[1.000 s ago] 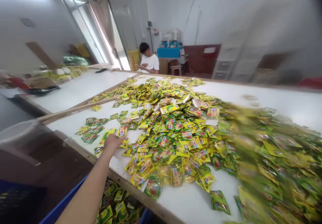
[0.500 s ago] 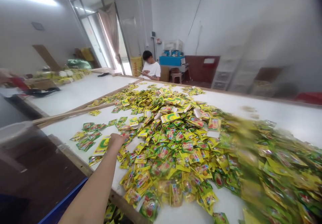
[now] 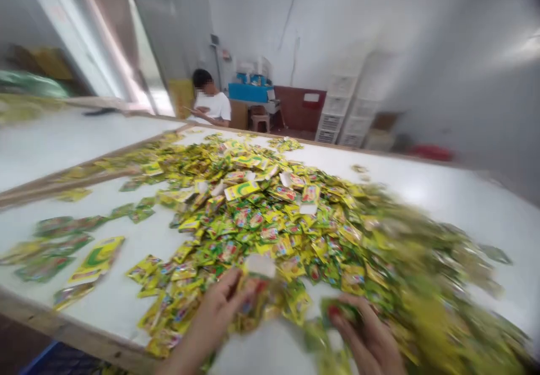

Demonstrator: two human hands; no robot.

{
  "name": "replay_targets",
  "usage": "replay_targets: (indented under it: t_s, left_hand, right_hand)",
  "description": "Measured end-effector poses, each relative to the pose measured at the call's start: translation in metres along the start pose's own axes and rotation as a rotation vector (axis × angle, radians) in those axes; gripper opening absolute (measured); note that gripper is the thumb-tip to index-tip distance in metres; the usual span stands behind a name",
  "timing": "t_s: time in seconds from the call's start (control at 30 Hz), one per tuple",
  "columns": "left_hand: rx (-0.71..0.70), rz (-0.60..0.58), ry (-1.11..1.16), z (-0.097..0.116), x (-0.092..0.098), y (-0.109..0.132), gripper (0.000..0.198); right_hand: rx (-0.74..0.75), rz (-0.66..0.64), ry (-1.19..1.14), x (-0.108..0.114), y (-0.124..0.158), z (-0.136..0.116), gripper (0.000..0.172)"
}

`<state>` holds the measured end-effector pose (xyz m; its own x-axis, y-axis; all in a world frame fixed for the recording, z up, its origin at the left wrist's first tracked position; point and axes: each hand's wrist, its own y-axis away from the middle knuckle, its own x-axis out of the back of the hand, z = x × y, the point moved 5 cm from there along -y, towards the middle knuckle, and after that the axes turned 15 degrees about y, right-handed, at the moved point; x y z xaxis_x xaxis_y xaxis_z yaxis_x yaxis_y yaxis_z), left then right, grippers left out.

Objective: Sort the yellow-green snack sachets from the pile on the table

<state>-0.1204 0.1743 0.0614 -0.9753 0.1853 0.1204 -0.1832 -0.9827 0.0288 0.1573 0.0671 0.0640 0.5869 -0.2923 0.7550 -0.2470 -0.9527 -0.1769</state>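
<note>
In the lower middle, my left hand (image 3: pixel 221 302) is closed on a small carton (image 3: pixel 258 268), whose white flap stands up; motion blurs its lower part. To its right, my right hand (image 3: pixel 369 330) pinches a green sachet (image 3: pixel 331 310) with a red patch, also blurred. Both hands are over the near edge of a wide heap of yellow and green sachets (image 3: pixel 236 234). Several yellow cartons (image 3: pixel 242 189) lie on top of the heap, some with white flaps raised. Another yellow carton (image 3: pixel 99 257) lies on the left.
The white tabletop (image 3: pixel 409 167) has a wooden rim (image 3: pixel 76 330). Loose green sachets (image 3: pixel 54 226) lie at the left. Beyond the table a person (image 3: pixel 213 105) in a white top sits with a phone-like object. Stacked white crates (image 3: pixel 337 105) and a blue box (image 3: pixel 248 92) stand by the wall.
My left hand has come from the cartons at the left to the near middle and now holds a carton. My right hand has entered with a sachet. The view has turned right.
</note>
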Motion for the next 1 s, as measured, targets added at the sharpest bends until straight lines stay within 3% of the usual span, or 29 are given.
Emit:
replay_targets:
  t_s: [0.07, 0.1, 0.2, 0.33, 0.53, 0.77, 0.9, 1.0]
  left_hand:
    - [0.060, -0.219, 0.124, -0.016, -0.067, 0.023, 0.032]
    - [0.084, -0.250, 0.168, -0.025, -0.090, 0.032, 0.032]
    - [0.129, -0.237, 0.211, -0.046, -0.123, 0.047, 0.032]
    - [0.151, -0.199, 0.200, -0.063, -0.128, 0.051, 0.032]
    - [0.185, -0.194, 0.246, -0.073, -0.132, 0.062, 0.030]
    - [0.223, -0.344, 0.372, -0.074, -0.136, 0.072, 0.030]
    - [0.275, -0.330, 0.501, -0.073, -0.133, 0.075, 0.031]
    - [0.251, -0.317, 0.474, -0.069, -0.130, 0.076, 0.029]
  right_hand:
    - [0.093, 0.090, -0.246, 0.000, -0.015, -0.015, 0.020]
    - [0.169, 0.107, -0.260, -0.001, -0.020, -0.022, 0.014]
    - [0.230, 0.036, -0.128, -0.006, -0.024, -0.029, 0.010]
    - [0.179, -0.087, 0.074, -0.008, -0.011, -0.020, 0.008]
    - [0.154, -0.116, 0.213, -0.008, -0.004, -0.022, 0.012]
    - [0.418, -0.459, 0.215, 0.002, -0.001, -0.036, 0.017]
    - [0.294, -0.372, 0.104, 0.002, -0.005, -0.027, 0.016]
    - [0.360, -0.335, 0.123, -0.009, -0.001, -0.032, 0.012]
